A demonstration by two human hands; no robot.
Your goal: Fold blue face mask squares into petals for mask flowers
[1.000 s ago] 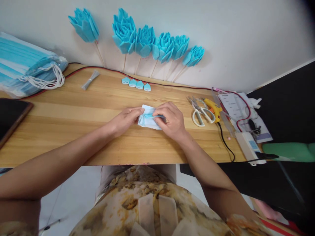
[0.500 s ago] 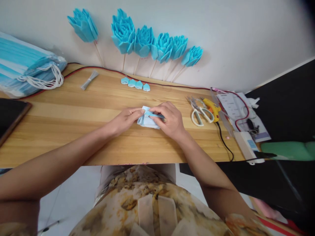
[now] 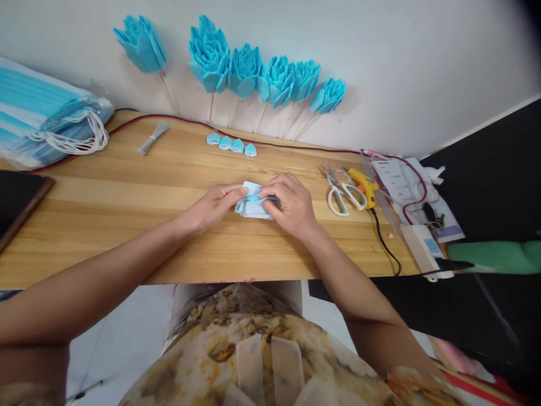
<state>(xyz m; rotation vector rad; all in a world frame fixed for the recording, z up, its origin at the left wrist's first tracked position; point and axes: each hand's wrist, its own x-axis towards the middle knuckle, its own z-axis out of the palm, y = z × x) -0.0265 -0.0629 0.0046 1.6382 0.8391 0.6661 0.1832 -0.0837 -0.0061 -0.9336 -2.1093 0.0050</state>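
Observation:
A small folded piece of light-blue mask fabric lies on the wooden table in front of me. My left hand pinches its left edge with closed fingertips. My right hand pinches a darker blue folded strip on top of the piece, fingers curled and pressed together. The two hands almost touch over the fabric. Part of the piece is hidden under my right fingers.
Several blue fabric roses on sticks lean on the wall. Several small blue petals lie behind the hands. A stack of face masks sits far left, scissors, a glue gun and a power strip to the right.
My right fingers have slid left along the blue strip toward my left hand. The fabric piece stays in place under both hands.

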